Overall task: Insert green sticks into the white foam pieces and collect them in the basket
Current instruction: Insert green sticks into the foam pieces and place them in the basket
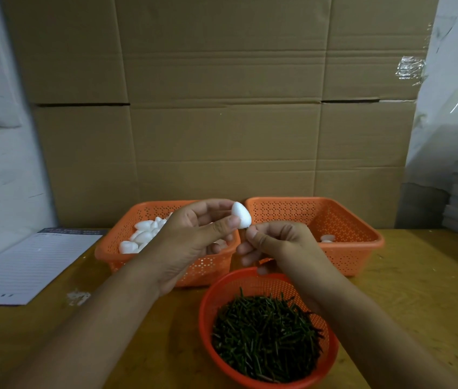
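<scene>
A white foam piece (240, 219) is pinched up in the air between the thumb and fingers of the left hand (194, 237), above the gap between the two far baskets. Just beside its lower tip, the right hand (275, 245) is curled, thumb pressed to fingers right at the foam; whether a stick is held there cannot be told, as nothing green shows. The foam is seen as smooth, egg-like and pointed downward. More foam pieces (143, 237) are piled in the left basket (208, 268), partly hidden by the left wrist. A couple of white pieces (327, 238) are spotted in the right basket (357, 248). Nearest, below the right wrist, the round basket (208, 313) is heaped with dark green sticks (267, 338). A lined pad (23, 268) is laid far left on the table (418, 304).
</scene>
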Demonstrator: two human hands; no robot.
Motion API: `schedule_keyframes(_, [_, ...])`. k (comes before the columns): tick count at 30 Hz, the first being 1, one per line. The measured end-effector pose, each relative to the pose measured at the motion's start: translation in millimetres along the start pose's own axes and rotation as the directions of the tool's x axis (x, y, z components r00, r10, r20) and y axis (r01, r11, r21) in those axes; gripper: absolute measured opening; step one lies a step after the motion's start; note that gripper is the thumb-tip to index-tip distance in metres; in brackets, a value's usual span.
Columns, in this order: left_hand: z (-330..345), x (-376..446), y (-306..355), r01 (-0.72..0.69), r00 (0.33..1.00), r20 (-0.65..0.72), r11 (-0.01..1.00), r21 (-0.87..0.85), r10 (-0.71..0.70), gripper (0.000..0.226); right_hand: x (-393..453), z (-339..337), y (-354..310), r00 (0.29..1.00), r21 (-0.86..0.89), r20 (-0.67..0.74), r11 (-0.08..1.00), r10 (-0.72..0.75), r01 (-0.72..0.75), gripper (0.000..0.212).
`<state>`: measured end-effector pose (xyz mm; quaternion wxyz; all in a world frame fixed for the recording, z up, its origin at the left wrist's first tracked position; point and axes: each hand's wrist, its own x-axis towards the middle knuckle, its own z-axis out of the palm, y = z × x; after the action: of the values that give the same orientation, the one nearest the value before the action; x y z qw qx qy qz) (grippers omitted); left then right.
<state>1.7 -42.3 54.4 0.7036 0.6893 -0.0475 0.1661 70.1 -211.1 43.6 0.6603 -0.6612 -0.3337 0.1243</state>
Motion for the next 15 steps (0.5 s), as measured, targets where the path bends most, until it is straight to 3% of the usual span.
schedule_keyframes(6, [-0.4,0.3,-1.6,0.01,1.0,-0.004,1.0,0.02,-0.009,0.046,-0.1,-1.1,-1.2,0.997,0.088,0.053,0.994,0.054,-0.059,0.025])
schedule_keyframes(15, [-1.6,1.3,-4.5,-0.003,1.0,0.017,0.998,0.065,0.002,0.048,-0.7,0.4,0.1,0.993,0.079,0.084,0.993,0.079,-0.086,0.023])
